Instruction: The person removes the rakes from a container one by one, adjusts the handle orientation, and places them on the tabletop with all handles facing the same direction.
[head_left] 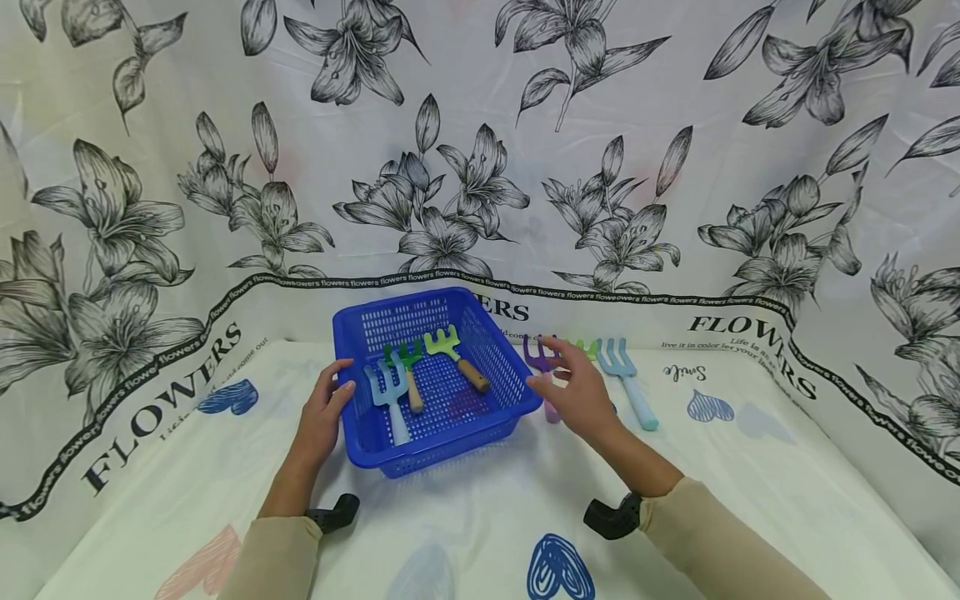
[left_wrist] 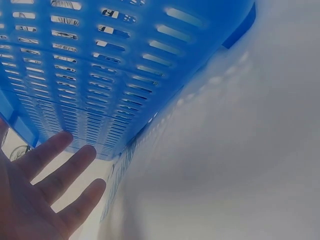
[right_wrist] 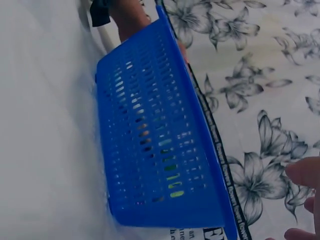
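A blue plastic basket (head_left: 442, 460) with slotted walls stands left of centre. Inside lie a light-blue hand fork (head_left: 390, 392), a dark-green fork with a wooden handle (head_left: 415, 393) and a lime-green fork (head_left: 444, 342), also wooden-handled. My left hand (head_left: 321, 417) is at the basket's left rim, thumb and fingertips right by the edge. In the left wrist view its straight, spread fingers (left_wrist: 67, 175) sit beside the outer wall. Over at the right corner, my right hand (head_left: 581, 396) has its thumb close to the rim and fingers apart, holding nothing.
Right of the basket, a purple fork with a pink handle (head_left: 551, 411) is partly behind my right hand. Beyond it show lime-green tines (head_left: 588, 348) and a light-blue fork (head_left: 636, 396). A flower-printed cloth (head_left: 442, 200) hangs behind the white table cover (head_left: 750, 500).
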